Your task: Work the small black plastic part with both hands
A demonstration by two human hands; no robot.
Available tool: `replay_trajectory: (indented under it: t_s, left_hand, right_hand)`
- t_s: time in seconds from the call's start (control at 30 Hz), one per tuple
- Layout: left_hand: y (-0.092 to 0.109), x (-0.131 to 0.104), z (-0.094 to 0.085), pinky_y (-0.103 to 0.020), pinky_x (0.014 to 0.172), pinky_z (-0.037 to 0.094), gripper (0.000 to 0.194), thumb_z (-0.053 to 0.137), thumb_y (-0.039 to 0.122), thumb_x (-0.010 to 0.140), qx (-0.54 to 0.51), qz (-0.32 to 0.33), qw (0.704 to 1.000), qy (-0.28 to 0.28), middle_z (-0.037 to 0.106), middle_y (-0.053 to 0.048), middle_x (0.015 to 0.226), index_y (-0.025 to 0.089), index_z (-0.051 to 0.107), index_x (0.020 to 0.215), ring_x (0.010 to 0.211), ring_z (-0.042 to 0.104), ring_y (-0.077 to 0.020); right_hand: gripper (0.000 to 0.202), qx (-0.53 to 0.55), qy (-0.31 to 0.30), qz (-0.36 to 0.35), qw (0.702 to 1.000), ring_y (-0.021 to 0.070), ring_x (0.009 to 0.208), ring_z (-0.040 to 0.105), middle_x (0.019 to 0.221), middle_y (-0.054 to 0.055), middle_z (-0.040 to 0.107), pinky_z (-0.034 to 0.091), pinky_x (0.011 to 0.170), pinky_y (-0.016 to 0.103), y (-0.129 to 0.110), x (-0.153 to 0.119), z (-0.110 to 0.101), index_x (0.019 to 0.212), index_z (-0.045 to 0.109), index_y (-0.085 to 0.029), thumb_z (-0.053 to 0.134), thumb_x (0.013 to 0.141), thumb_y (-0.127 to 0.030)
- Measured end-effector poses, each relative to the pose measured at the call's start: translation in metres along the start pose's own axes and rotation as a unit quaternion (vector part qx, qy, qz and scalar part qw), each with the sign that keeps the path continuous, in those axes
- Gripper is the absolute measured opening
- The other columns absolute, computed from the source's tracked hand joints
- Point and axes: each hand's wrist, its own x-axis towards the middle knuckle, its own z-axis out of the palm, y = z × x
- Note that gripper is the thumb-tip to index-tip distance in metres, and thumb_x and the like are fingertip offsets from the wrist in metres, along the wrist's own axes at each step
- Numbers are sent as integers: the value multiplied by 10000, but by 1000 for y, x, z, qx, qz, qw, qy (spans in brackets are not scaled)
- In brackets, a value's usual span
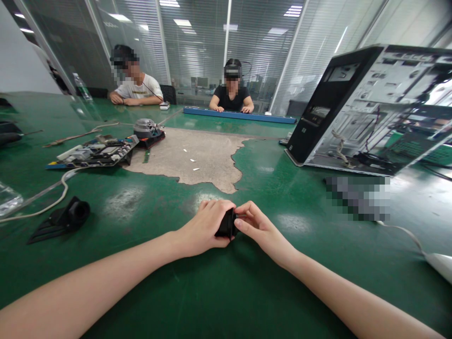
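A small black boxy part point(224, 225) with a raised rim is held just over the green table, in front of me. My left hand point(204, 226) wraps round it from the left and covers much of it. From the right, the thumb and fingertips of my right hand point(257, 223) pinch at its right end. What exactly the part is I cannot make out. Off to the left lies a black plastic piece with a round tube opening point(67, 217).
A circuit board point(93, 151) and a CPU cooler point(147, 131) sit at the left, by a bare worn patch point(197, 153). An opened computer case point(353, 113) stands at the right. A long blue bar point(240, 115) lies before two people across the green table point(169, 301).
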Motion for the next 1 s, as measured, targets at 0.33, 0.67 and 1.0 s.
replay_trajectory:
  t_s: [0.33,0.67,1.0]
  left_hand:
    - [1,0,0,-357,841,294,581,605,202,661,-3,1,1000,2,473,-49,1117,222,277,1140,975,452,-221]
    - [0,0,1,-360,841,295,564,611,214,663,3,-2,1000,1,474,-52,1108,214,288,1126,978,451,-225]
    - [1,-1,-2,-368,845,294,559,594,190,660,-1,-2,1000,-6,471,-49,1110,221,283,1123,975,454,-226]
  right_hand:
    - [340,8,-27,13,1000,129,825,554,857,-21,531,443,783,318,1,0,-3,825,409,-224,693,646,-281]
    - [264,-17,12,23,1000,124,797,528,852,-7,538,423,771,303,0,1,0,866,455,-211,605,723,-373]
    - [356,13,-58,-3,998,110,815,535,867,-30,507,426,787,291,3,1,-6,841,401,-228,698,650,-273]
